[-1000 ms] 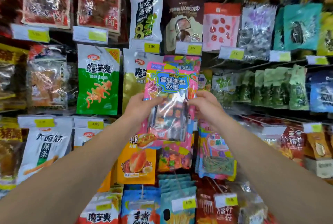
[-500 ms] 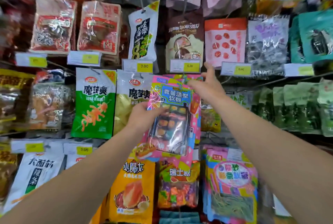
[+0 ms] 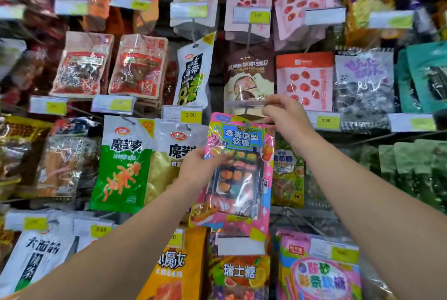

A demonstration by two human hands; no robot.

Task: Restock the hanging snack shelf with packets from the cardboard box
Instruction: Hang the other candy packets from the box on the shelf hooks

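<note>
Green packet [image 3: 121, 164] hanging at nine o'clock, brown pouch [image 3: 249, 75] at twelve. Left hand [image 3: 197, 170] is gripping the pink candy packet [image 3: 238, 174]; right hand [image 3: 284, 113] is pinching the clear tag holder [image 3: 246, 104] above it.

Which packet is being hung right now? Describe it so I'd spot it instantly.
Look at the middle of the hanging snack wall, just right of the green-and-white packet with orange strips. The left hand holds a glossy pink packet there. Only this one has a blue title banner above a clear window showing a tray of small sweets.
</note>
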